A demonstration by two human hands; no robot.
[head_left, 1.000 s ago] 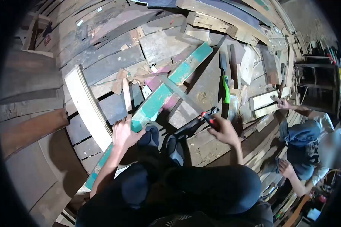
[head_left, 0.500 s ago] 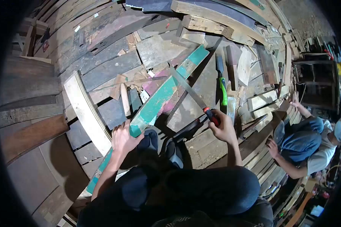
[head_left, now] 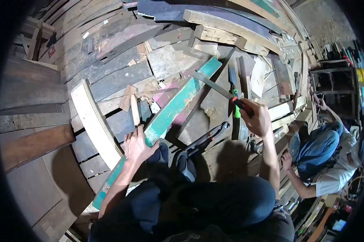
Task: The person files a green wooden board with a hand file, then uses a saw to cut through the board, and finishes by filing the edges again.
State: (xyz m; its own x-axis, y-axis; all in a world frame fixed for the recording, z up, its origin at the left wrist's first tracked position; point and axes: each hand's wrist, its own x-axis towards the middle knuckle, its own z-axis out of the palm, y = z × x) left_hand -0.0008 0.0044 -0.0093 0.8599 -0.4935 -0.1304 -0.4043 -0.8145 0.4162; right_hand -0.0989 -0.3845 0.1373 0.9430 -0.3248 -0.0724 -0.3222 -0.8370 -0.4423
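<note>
My left hand (head_left: 136, 146) is wrapped over a long wooden board (head_left: 172, 111) with worn green paint, gripping its lower part. The board slants from the lower left up to the floor in front of me. In my right hand (head_left: 257, 117) is a file (head_left: 216, 88), a flat grey blade with a red and black handle. The blade's far end lies across the board's upper part. Just beyond my right hand a green-handled tool (head_left: 235, 94) with a dark blade rests on the floor. A black plier-like tool (head_left: 208, 136) lies near my shoes.
A pale curved moulding (head_left: 94, 121) lies to the left. Stacked timber (head_left: 230, 30) borders the far side, and a small wood piece (head_left: 135, 109) stands by the board. Another person (head_left: 323, 149) crouches at the right near a shelf (head_left: 334, 82).
My right hand has moved up and to the right with the file, so the blade now crosses the board nearer its far end. My left hand keeps hold of the board, its fingers slightly shifted.
</note>
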